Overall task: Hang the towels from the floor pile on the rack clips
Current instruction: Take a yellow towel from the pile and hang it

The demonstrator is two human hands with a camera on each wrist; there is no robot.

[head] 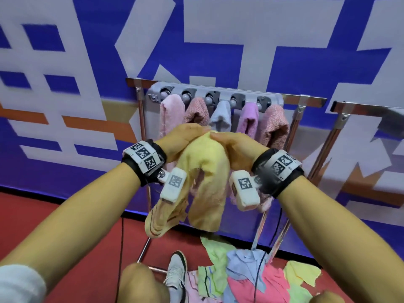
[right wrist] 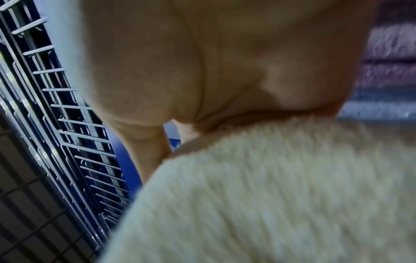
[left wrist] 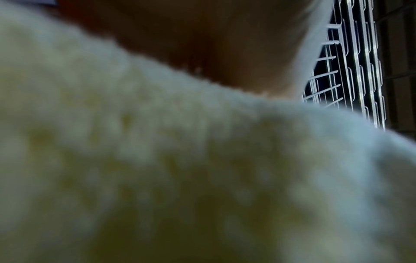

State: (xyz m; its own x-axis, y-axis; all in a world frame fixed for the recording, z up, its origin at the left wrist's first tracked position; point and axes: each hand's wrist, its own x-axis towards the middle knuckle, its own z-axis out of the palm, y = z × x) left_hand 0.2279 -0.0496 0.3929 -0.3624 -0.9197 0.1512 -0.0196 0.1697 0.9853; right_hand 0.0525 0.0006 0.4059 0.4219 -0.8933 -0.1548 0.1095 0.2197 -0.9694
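A yellow towel hangs folded between both hands in the head view, below the rack. My left hand and my right hand pinch its top fold together, fingertips meeting. The grey clip bar on the metal rack holds several towels: pink, salmon, light blue, lilac and salmon. The floor pile of coloured towels lies below. Both wrist views are filled by blurred yellow towel under a palm.
A blue and white banner wall stands behind the rack. Red floor runs along the bottom. My shoe and knee are beside the pile, and a black cable trails down. A second rack rail stands at the right.
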